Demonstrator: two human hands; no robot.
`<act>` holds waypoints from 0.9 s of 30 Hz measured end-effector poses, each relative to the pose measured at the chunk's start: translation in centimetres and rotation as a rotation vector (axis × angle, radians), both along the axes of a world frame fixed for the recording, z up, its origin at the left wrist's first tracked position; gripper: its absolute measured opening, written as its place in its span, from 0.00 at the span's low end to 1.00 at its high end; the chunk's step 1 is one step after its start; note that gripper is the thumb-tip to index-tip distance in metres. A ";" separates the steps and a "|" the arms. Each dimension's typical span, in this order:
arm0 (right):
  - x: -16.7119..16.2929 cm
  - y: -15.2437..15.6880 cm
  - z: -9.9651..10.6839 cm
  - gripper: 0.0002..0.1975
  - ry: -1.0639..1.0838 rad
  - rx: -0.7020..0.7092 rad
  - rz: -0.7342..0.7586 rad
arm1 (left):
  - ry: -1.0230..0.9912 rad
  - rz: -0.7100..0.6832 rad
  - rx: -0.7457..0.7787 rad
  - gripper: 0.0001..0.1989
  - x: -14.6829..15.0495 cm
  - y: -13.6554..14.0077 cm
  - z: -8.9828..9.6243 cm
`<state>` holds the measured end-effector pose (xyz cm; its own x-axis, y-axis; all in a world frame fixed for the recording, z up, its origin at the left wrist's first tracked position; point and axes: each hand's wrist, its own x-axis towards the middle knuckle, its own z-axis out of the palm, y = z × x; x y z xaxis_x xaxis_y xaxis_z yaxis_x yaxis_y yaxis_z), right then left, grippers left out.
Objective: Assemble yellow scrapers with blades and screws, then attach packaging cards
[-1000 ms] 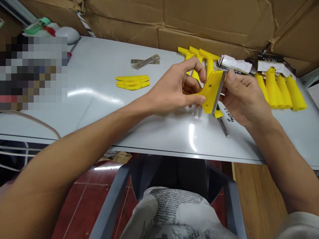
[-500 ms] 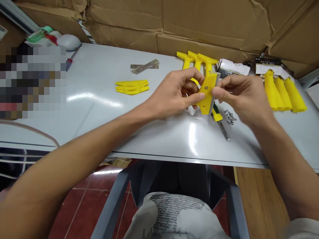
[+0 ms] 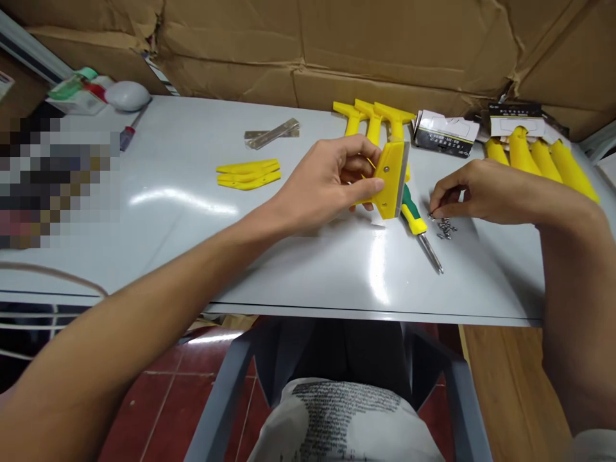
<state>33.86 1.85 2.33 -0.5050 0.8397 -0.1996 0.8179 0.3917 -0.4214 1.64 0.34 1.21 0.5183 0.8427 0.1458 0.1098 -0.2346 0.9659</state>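
Note:
My left hand (image 3: 337,173) grips a yellow scraper head (image 3: 391,176) between thumb and fingers, its metal blade edge facing right. Two small screw points show on its face. To the right, my right hand (image 3: 474,192) is lowered to the table, thumb and forefinger pinched on a tiny screw (image 3: 431,216) at the edge of the screw pile (image 3: 446,230). Between the hands lies a green and yellow screwdriver (image 3: 414,218), its shaft pointing toward me and partly covered at the handle by the scraper.
Yellow scraper bodies (image 3: 392,114) lie at the back beside packaging cards (image 3: 445,135). Yellow handles (image 3: 529,151) sit at the right. Yellow cover strips (image 3: 248,174) and metal blades (image 3: 274,135) lie at the left. A second screwdriver (image 3: 128,133) rests far left, near cardboard (image 3: 231,51).
My right hand has left the scraper's blade edge and moved right and down to the screws. My left hand still holds the scraper, slightly further left.

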 end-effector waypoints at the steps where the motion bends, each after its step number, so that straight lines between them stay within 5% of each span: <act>1: 0.2 0.1 -0.2 0.10 0.032 0.027 0.013 | 0.008 0.005 -0.012 0.15 0.0 -0.1 0.1; 27: -3.4 -1.8 2.2 0.07 -0.115 0.153 -0.174 | -0.005 0.007 -0.118 0.13 0.5 0.0 -0.1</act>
<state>30.47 0.03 4.55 -0.3314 0.9369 -0.1111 0.9177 0.2927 -0.2687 2.12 0.34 1.08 0.5119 0.8577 0.0479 0.1058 -0.1183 0.9873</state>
